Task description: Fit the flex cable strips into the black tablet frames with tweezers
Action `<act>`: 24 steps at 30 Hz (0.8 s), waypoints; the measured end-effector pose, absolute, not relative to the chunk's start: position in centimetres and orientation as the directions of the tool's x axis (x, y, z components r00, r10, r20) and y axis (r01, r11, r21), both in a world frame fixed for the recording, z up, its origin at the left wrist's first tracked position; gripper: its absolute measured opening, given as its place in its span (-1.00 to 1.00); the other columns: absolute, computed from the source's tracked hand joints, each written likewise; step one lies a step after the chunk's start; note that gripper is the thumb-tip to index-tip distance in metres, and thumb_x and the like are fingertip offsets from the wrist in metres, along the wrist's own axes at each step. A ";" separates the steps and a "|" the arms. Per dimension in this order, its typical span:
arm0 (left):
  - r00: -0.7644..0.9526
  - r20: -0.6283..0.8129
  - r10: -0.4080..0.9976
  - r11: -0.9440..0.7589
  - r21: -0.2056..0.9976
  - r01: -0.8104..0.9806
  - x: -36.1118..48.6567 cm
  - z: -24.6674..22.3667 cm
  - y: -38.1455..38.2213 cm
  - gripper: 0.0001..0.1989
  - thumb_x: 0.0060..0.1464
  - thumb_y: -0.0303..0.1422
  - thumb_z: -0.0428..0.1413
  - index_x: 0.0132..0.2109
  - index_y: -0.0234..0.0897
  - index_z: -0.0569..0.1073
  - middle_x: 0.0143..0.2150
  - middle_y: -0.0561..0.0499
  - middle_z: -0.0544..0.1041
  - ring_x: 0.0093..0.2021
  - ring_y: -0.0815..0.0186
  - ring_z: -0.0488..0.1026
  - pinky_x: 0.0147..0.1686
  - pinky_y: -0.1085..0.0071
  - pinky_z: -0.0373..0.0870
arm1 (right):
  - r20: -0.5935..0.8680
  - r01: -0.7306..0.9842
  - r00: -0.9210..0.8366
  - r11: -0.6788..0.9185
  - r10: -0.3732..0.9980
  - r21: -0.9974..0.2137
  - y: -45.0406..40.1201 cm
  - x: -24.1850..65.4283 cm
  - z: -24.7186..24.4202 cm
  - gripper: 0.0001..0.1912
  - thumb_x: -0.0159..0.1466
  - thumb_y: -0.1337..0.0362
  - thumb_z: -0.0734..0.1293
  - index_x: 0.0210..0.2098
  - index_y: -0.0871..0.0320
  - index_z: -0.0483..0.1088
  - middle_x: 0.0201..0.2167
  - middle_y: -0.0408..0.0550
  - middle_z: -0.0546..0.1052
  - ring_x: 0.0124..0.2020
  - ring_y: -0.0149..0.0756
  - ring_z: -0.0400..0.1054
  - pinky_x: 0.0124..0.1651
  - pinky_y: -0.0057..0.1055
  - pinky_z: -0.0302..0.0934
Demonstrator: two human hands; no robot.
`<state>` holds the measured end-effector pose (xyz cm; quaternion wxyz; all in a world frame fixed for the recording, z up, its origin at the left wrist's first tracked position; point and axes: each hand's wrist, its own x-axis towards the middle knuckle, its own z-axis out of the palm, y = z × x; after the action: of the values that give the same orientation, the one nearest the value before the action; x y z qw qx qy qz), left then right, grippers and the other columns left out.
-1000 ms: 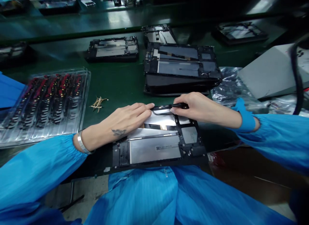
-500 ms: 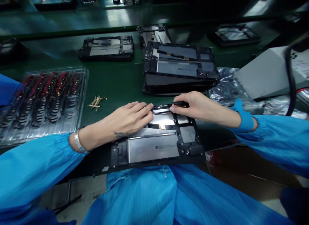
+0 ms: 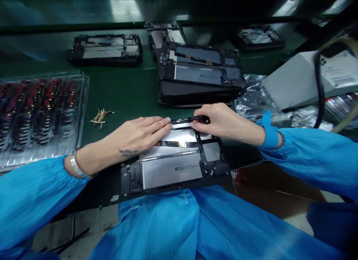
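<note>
An opened tablet (image 3: pixel 170 174), its silver battery cells and black frame exposed, lies on the bench edge before me. My left hand (image 3: pixel 142 135) rests flat across its left part, fingers stretched out. Its fingertips touch the far long edge, near a thin black strip (image 3: pixel 180 128) that bows slightly there. My right hand (image 3: pixel 215 120) pinches a slim black tool (image 3: pixel 205 119) with a rounded end. The tool lies along that same far edge, right of my left fingertips. Its tip cannot be made out against the black frame.
Behind the tablet is a stack of similar opened tablets (image 3: pixel 201 75); another tablet (image 3: pixel 106 49) lies further left. A clear plastic tray (image 3: pixel 81 114) holds rows of small circuit boards. Tan strips (image 3: pixel 100 117) lie beside it. On the right are plastic bags (image 3: pixel 251 98) and a grey-white box (image 3: pixel 293 79).
The whole view has shifted, so the scene sits further left. My right hand has turned slightly, and more of the black tool shows. My left hand keeps its place on the tablet.
</note>
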<state>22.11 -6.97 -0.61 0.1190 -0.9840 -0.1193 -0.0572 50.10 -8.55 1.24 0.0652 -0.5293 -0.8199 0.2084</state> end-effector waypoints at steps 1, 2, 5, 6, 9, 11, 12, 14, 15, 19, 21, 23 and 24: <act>0.964 0.150 0.222 -0.942 -0.222 0.251 22.1 -0.7 -7.0 -0.58 0.38 -0.54 -0.18 0.27 -0.51 0.36 0.28 -0.30 0.43 0.19 -0.02 0.48 -0.02 0.11 0.60 | -0.113 0.841 -0.433 0.356 0.894 -0.407 -8.5 50.1 1.2 -0.75 0.33 0.19 0.29 -0.43 0.20 0.40 -0.56 -0.13 0.35 -0.46 -0.38 0.24 -0.40 -0.38 -0.07; 0.963 0.160 0.218 -0.941 -0.229 0.251 22.1 -0.8 -7.0 -0.58 0.38 -0.54 -0.17 0.26 -0.51 0.36 0.27 -0.30 0.43 0.18 -0.02 0.49 -0.03 0.12 0.60 | -0.114 0.843 -0.433 0.356 0.894 -0.403 -8.5 50.0 1.2 -0.75 0.32 0.20 0.29 -0.44 0.20 0.39 -0.57 -0.14 0.34 -0.46 -0.37 0.25 -0.39 -0.38 -0.07; 0.965 0.190 0.182 -0.931 -0.283 0.231 22.3 -0.9 -7.1 -0.58 0.37 -0.57 -0.19 0.23 -0.56 0.39 0.23 -0.33 0.47 0.14 -0.01 0.52 -0.03 0.14 0.61 | -0.124 0.851 -0.422 0.346 0.898 -0.395 -8.5 49.9 1.3 -0.75 0.32 0.20 0.28 -0.44 0.20 0.39 -0.57 -0.13 0.34 -0.44 -0.36 0.27 -0.38 -0.38 -0.08; 0.966 0.192 0.171 -0.927 -0.302 0.224 22.3 -0.9 -7.1 -0.57 0.36 -0.58 -0.21 0.22 -0.57 0.40 0.23 -0.34 0.47 0.13 -0.01 0.53 -0.03 0.14 0.61 | -0.129 0.854 -0.419 0.342 0.899 -0.393 -8.5 49.8 1.4 -0.75 0.32 0.20 0.28 -0.43 0.20 0.40 -0.56 -0.12 0.35 -0.43 -0.35 0.27 -0.38 -0.38 -0.08; 0.970 0.179 0.165 -0.919 -0.328 0.217 22.4 -0.9 -7.2 -0.55 0.37 -0.59 -0.23 0.21 -0.56 0.42 0.23 -0.33 0.47 0.13 0.01 0.53 -0.01 0.15 0.60 | -0.141 0.863 -0.407 0.330 0.902 -0.384 -8.5 49.7 1.6 -0.75 0.32 0.20 0.28 -0.43 0.20 0.40 -0.56 -0.11 0.36 -0.43 -0.35 0.27 -0.38 -0.38 -0.08; 0.970 0.179 0.162 -0.918 -0.333 0.215 22.5 -0.9 -7.2 -0.55 0.36 -0.60 -0.23 0.22 -0.56 0.42 0.22 -0.34 0.47 0.13 0.00 0.53 -0.02 0.15 0.60 | -0.155 0.869 -0.401 0.322 0.903 -0.376 -8.5 49.5 1.7 -0.75 0.32 0.20 0.28 -0.44 0.20 0.40 -0.56 -0.11 0.36 -0.43 -0.35 0.27 -0.37 -0.38 -0.08; 0.970 0.183 0.160 -0.918 -0.334 0.215 22.5 -0.9 -7.2 -0.55 0.36 -0.60 -0.23 0.22 -0.56 0.41 0.22 -0.35 0.47 0.13 -0.01 0.53 -0.02 0.14 0.60 | -0.164 0.872 -0.399 0.317 0.902 -0.373 -8.5 49.5 1.8 -0.75 0.32 0.20 0.28 -0.45 0.20 0.39 -0.56 -0.11 0.36 -0.42 -0.34 0.27 -0.37 -0.38 -0.08; 0.970 0.182 0.160 -0.919 -0.332 0.214 22.5 -0.8 -7.2 -0.56 0.36 -0.59 -0.22 0.22 -0.56 0.41 0.22 -0.36 0.47 0.13 -0.02 0.53 -0.01 0.13 0.60 | -0.180 0.876 -0.395 0.310 0.901 -0.369 -8.5 49.4 1.9 -0.75 0.32 0.20 0.27 -0.45 0.19 0.39 -0.54 -0.10 0.36 -0.42 -0.35 0.27 -0.37 -0.38 -0.08; 0.971 0.179 0.160 -0.918 -0.334 0.213 22.5 -0.8 -7.3 -0.56 0.37 -0.59 -0.22 0.22 -0.56 0.41 0.22 -0.37 0.47 0.13 -0.01 0.53 -0.01 0.13 0.59 | -0.186 0.879 -0.392 0.306 0.901 -0.366 -8.5 49.3 1.9 -0.75 0.32 0.20 0.27 -0.44 0.19 0.39 -0.53 -0.10 0.37 -0.43 -0.36 0.25 -0.38 -0.38 -0.09; 0.973 0.186 0.133 -0.907 -0.374 0.196 22.6 -0.7 -7.4 -0.58 0.36 -0.59 -0.20 0.22 -0.55 0.40 0.19 -0.38 0.49 0.09 -0.01 0.55 -0.04 0.15 0.59 | -0.184 0.885 -0.388 0.309 0.903 -0.348 -8.7 49.3 1.9 -0.75 0.31 0.20 0.26 -0.46 0.19 0.36 -0.53 -0.10 0.36 -0.48 -0.39 0.18 -0.39 -0.38 -0.10; 0.974 0.181 0.134 -0.898 -0.395 0.196 22.7 -0.6 -7.5 -0.58 0.36 -0.59 -0.18 0.22 -0.54 0.40 0.18 -0.38 0.49 0.07 -0.01 0.55 -0.06 0.16 0.58 | -0.173 0.885 -0.391 0.317 0.904 -0.340 -8.6 49.3 1.8 -0.75 0.31 0.21 0.26 -0.46 0.18 0.34 -0.53 -0.10 0.36 -0.48 -0.40 0.17 -0.38 -0.38 -0.09; 0.977 0.150 0.151 -0.893 -0.404 0.200 22.9 -0.4 -7.6 -0.58 0.36 -0.59 -0.18 0.23 -0.52 0.39 0.18 -0.37 0.48 0.07 0.00 0.53 -0.08 0.19 0.58 | -0.165 0.884 -0.397 0.328 0.903 -0.334 -8.3 49.4 1.5 -0.76 0.31 0.23 0.25 -0.47 0.17 0.33 -0.53 -0.11 0.36 -0.49 -0.40 0.15 -0.38 -0.39 -0.08; 0.977 0.133 0.166 -0.891 -0.404 0.206 23.1 -0.2 -7.7 -0.57 0.35 -0.59 -0.18 0.24 -0.50 0.39 0.18 -0.36 0.48 0.06 0.01 0.53 -0.11 0.21 0.57 | -0.165 0.880 -0.406 0.336 0.899 -0.335 -8.2 49.5 1.4 -0.77 0.30 0.24 0.25 -0.47 0.17 0.33 -0.53 -0.11 0.36 -0.49 -0.39 0.15 -0.38 -0.39 -0.07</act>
<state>23.11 -7.67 -0.25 0.2128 -0.9712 -0.0959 -0.0473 49.46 -8.16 1.40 0.0244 -0.5443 -0.8170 0.1887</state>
